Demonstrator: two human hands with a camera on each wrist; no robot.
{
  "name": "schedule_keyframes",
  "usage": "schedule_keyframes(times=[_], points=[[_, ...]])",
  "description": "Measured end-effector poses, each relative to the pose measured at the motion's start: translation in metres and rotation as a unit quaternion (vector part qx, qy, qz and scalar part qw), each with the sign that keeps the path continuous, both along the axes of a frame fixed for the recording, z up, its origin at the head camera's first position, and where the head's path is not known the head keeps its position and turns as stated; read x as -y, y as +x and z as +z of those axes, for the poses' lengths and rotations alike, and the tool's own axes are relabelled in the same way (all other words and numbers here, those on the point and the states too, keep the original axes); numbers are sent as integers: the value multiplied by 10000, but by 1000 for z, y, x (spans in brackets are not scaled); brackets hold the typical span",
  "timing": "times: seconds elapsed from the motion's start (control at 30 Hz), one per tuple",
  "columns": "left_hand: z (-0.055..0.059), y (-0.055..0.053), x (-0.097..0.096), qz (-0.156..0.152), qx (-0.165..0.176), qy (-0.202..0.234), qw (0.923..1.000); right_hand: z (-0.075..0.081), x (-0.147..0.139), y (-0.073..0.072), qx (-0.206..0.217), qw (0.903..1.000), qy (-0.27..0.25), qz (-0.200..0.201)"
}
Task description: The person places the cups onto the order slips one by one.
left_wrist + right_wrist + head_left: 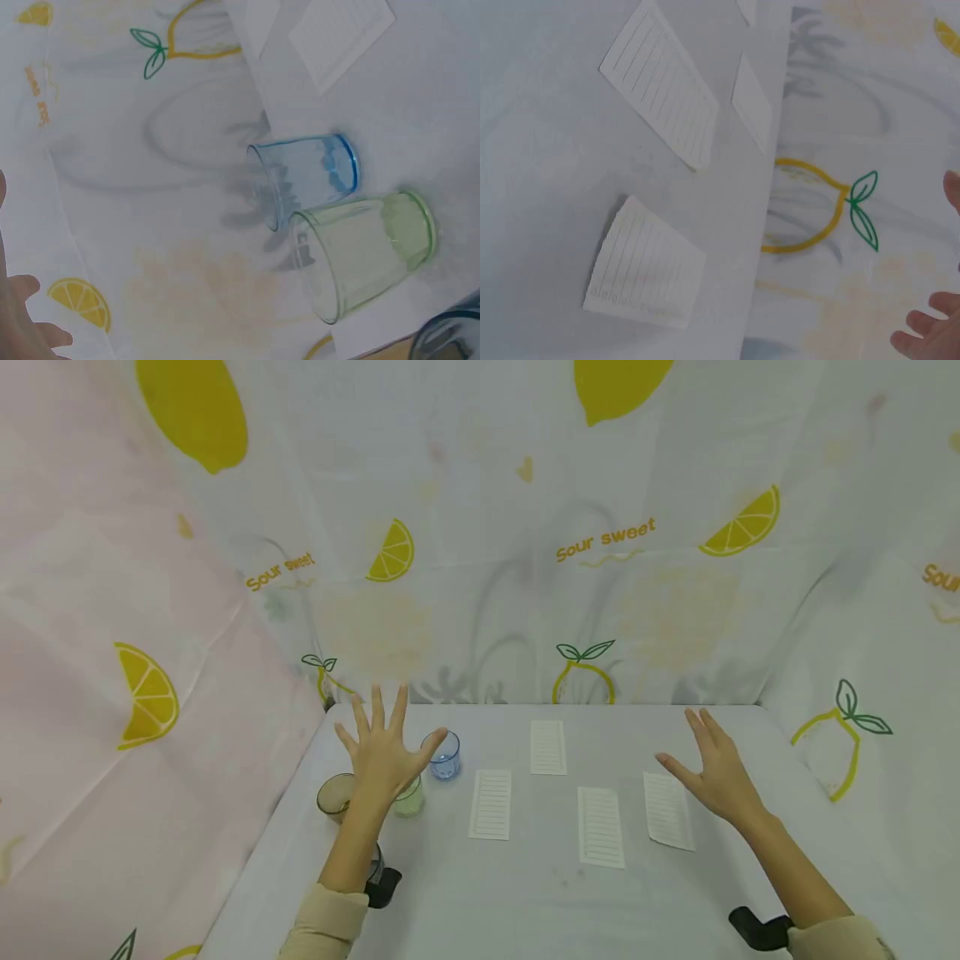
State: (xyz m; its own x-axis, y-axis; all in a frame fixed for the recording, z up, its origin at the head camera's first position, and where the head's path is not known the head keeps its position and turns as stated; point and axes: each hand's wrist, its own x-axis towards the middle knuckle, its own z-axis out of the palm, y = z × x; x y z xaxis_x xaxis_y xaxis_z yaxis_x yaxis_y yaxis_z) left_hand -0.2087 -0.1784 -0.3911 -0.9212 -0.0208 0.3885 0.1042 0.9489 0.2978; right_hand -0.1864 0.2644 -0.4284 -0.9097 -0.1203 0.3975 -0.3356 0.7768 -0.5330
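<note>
My left hand (386, 756) is raised over the left part of the table with its fingers spread and nothing held. Around and below it stand a blue glass (446, 760), a green glass (409, 800) and an amber glass (334, 795), the last two partly hidden by the hand and forearm. Another dark bluish glass (452, 337) shows at the corner of the left wrist view. My right hand (718, 777) hovers at the right, fingers extended and holding nothing. Nearest to it lies a lined paper sheet (667, 814) with a slightly curled lower edge.
More lined sheets lie on the white table: one near the blue glass (491, 805), one farther back (548, 747) and one right of the middle (600, 827). Lemon-printed curtains (480, 527) enclose the table at the back and sides. A black wrist strap piece sits on each forearm.
</note>
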Motion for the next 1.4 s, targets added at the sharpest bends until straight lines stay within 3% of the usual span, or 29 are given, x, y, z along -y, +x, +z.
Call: schedule_keyframes(times=[0.3,0.47,0.67,0.87,1.0,1.2,1.4], points=[[-21,33,25,286,311,471,9980,-14,35,-6,398,9978,-211,480],[-34,56,42,470,497,801,9944,-25,58,-11,347,9962,-388,695],[-48,80,59,829,724,1157,9872,-39,86,-18,253,9923,-655,1020],[-62,103,72,1190,1352,1274,9754,-59,110,-23,384,9866,-907,1300],[-75,111,75,1303,1483,1394,9703,-72,125,-28,507,9834,-1064,1379],[-93,118,73,1531,1217,1767,9646,-83,146,-30,1022,9772,-1216,1407],[-108,121,70,1743,1117,2087,9558,-98,165,-30,1200,9725,-1341,1480]])
